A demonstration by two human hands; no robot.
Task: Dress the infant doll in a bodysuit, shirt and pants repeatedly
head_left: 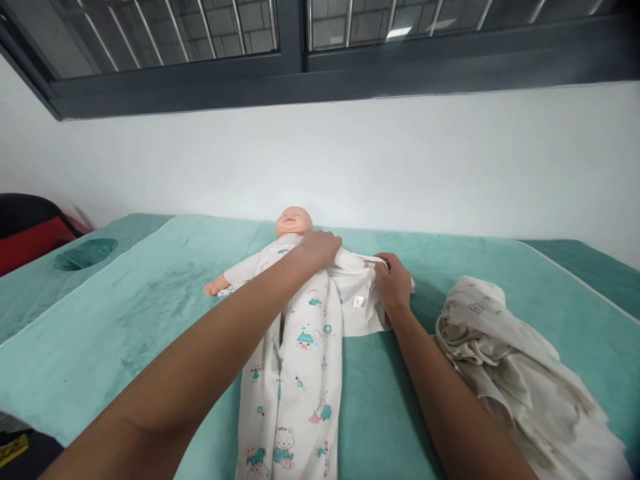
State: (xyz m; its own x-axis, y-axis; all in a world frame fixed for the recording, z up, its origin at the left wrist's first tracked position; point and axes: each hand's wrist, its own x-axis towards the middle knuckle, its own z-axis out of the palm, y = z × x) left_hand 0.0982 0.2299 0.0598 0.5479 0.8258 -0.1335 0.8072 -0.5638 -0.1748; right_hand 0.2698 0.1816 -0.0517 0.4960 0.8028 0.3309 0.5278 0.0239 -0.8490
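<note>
A baby doll (294,221) lies on its back, dressed in a white printed baby romper (310,340) whose long legs stretch toward me. The arm on the left side of the view is in its sleeve, with the small hand showing. My left hand (321,249) is closed on the romper at the doll's other shoulder, its fingertips partly hidden. Spread to the right is the romper's loose front panel (357,303), inside out with a label showing. My right hand (393,281) pinches cloth at that panel's upper edge. The doll's second arm is hidden.
A crumpled pale printed cloth (520,380) lies at the right on the green padded bed (125,333). The bed has a round hole (86,254) at the far left, near a red and black object (35,230). A white wall (320,160) with a barred window stands behind.
</note>
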